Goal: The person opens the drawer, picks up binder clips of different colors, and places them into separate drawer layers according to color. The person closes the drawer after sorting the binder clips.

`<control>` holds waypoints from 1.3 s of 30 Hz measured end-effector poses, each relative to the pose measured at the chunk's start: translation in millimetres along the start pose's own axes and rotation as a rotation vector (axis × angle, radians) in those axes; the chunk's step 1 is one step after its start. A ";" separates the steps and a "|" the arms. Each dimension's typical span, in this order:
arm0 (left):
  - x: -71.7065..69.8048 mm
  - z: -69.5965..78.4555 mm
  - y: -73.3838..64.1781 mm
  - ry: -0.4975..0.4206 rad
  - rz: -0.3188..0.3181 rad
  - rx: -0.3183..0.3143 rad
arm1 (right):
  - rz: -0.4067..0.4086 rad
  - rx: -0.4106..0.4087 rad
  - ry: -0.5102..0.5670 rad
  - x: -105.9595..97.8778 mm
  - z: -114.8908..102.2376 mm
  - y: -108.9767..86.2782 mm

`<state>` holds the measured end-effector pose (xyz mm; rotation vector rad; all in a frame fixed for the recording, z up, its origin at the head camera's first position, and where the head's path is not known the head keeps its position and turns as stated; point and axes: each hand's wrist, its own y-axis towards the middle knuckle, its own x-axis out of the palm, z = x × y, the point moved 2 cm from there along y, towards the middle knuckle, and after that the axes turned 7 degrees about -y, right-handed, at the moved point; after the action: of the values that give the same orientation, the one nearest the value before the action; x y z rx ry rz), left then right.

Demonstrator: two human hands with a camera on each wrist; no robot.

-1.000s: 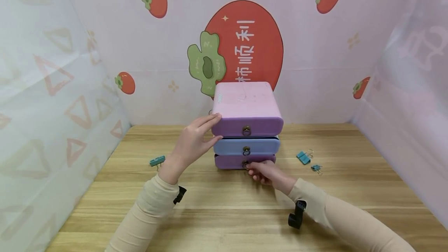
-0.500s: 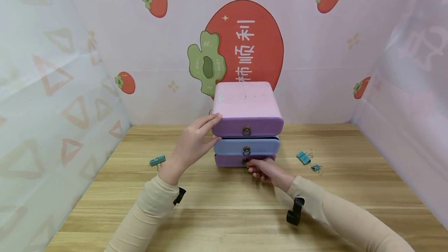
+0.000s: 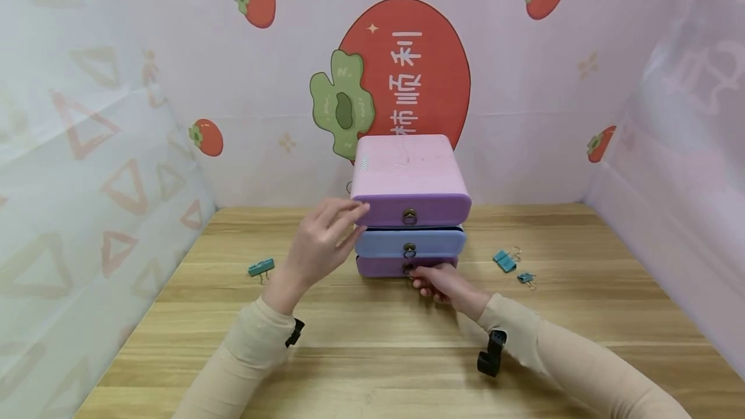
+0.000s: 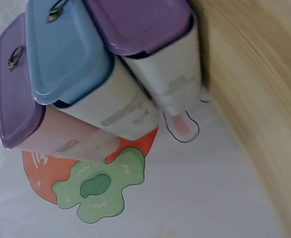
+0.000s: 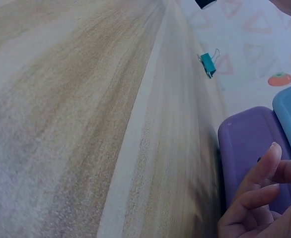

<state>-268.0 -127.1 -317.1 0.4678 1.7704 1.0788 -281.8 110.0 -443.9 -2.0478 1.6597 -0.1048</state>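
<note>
A stack of three drawer boxes stands mid-table in the head view, with a purple top drawer point(image 3: 384, 211), a blue middle drawer point(image 3: 378, 243) and a purple bottom drawer point(image 3: 375, 267). Each has a bronze ring pull. My right hand point(image 3: 445, 283) pinches the bottom ring pull point(image 3: 409, 269), largely covered by the fingertips. Its curled fingers point(image 5: 254, 198) lie before the purple front in the right wrist view. Fingers extended, my left hand point(image 3: 320, 244) is at the top drawer's left front corner. Dark gaps show behind the blue front point(image 4: 71, 54) and the bottom front point(image 4: 145, 25).
One teal binder clip point(image 3: 261, 268) lies left of the stack. Two more, a larger clip point(image 3: 505, 261) and a smaller clip point(image 3: 526, 278), lie to the right. A printed cloth point(image 3: 524, 83) hangs behind the wooden table point(image 3: 372, 367).
The bottom drawer has slid slightly inward with my right hand at its ring. My left fingers have come off the pink box's upper edge and shifted a little down.
</note>
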 end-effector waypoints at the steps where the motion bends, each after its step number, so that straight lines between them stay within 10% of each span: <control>1: 0.0 1.6 -1.6 0.028 -0.006 0.048 | 0.003 -0.002 -0.003 0.0 0.1 0.0; 6: 5.4 5.6 -14.0 0.147 -0.182 0.214 | 0.010 -0.009 -0.020 -0.7 1.1 -0.4; 12: 18.5 2.4 -27.1 0.187 -0.332 0.225 | 0.008 -0.015 -0.034 -0.9 2.7 -1.0; 39: 25.4 -0.4 -28.6 0.261 -0.319 0.166 | -0.026 -0.017 -0.128 5.4 11.9 -30.3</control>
<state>-275.5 -124.5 -354.5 0.1373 2.0907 0.7990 -249.0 112.9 -442.9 -2.0445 1.5611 0.0310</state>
